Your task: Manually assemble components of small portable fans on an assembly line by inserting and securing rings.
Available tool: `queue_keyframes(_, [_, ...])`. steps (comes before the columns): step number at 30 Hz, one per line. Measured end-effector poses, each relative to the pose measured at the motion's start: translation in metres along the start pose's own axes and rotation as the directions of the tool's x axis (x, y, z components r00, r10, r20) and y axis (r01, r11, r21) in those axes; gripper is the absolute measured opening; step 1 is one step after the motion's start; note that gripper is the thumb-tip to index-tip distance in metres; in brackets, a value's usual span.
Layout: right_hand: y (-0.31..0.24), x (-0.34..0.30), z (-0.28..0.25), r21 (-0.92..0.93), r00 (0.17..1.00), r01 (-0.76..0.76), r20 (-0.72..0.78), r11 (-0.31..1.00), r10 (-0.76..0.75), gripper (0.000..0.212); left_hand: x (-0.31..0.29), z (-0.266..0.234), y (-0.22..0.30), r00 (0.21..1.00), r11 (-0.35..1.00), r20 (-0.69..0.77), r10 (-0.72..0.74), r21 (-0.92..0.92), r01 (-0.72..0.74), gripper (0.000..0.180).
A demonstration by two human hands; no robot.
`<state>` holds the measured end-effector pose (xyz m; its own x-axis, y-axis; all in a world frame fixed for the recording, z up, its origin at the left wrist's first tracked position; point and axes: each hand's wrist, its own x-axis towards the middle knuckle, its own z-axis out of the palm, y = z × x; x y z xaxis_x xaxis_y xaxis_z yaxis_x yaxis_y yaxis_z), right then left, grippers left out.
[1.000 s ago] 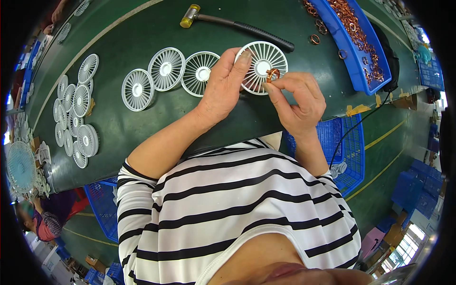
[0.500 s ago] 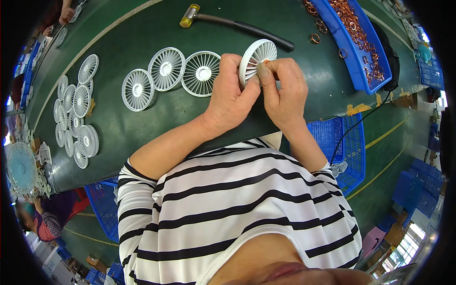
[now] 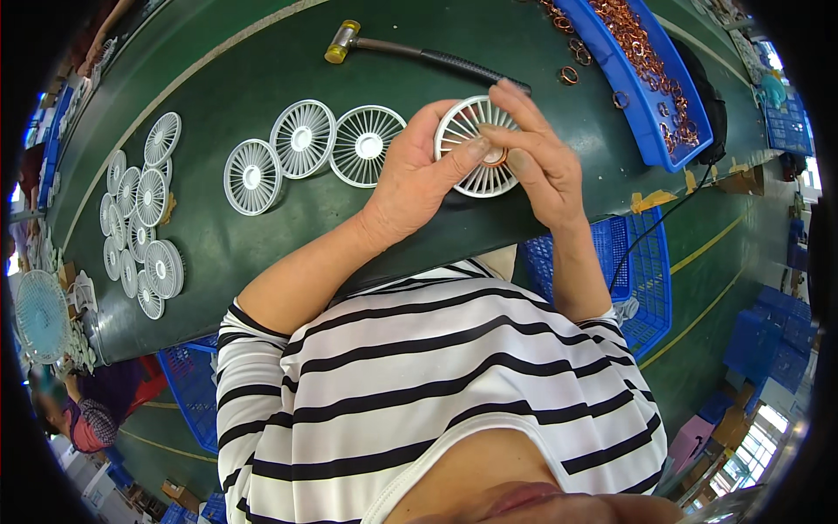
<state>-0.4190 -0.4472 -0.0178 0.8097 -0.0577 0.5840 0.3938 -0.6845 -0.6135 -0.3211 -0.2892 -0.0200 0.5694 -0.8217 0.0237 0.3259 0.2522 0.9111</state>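
Note:
My left hand (image 3: pixel 417 166) is closed on the left rim of a white spoked wheel (image 3: pixel 476 184), thumb pressed near its hub. A copper-coloured ring (image 3: pixel 498 161) shows around the hub, partly hidden by fingertips. My right hand (image 3: pixel 550 162) is at the wheel's right side, with bent fingers reaching over the spokes to the hub and the thumb beside the ring. The wheel's face is tilted up toward me, above the table's near edge. Just left of my left hand lies another spoked wheel (image 3: pixel 368 147), with two more (image 3: pixel 302 139) beyond it.
A hammer (image 3: pixel 393 47) with a yellow-tipped head lies at the back. At right, a blue tray (image 3: pixel 656 131) holds many copper rings, with loose rings (image 3: pixel 569 76) beside it. Several white wheels (image 3: pixel 152 197) are grouped at left. Blue crates (image 3: pixel 650 297) stand below the table edge.
The wheel has turned from nearly edge-on to face up toward me and come slightly nearer. My right hand's pinch at the hub has loosened, and its fingers now spread over the wheel.

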Motion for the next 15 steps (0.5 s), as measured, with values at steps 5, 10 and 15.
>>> queue_keyframes(5, [0.0, -0.008, 0.016, 0.574, 0.946, -0.149, -0.153, 0.805, 0.284, 0.047, 0.0, -0.003, -0.007, 0.99, 0.943, 0.016, 0.139, 0.302, -0.138, 0.041])
queue_keyframes(10, [-0.005, -0.011, 0.018, 0.738, 0.823, -0.406, 0.039, 0.539, 0.566, 0.056, 0.0, -0.005, -0.015, 0.97, 0.89, 0.025, 0.243, 0.392, -0.233, 0.039])
queue_keyframes(15, [-0.005, -0.011, -0.003, 0.612, 0.834, -0.478, 0.091, 0.63, 0.544, 0.058, -0.002, -0.001, -0.01, 0.878, 0.642, 0.186, 0.44, 0.618, -0.453, 0.039])
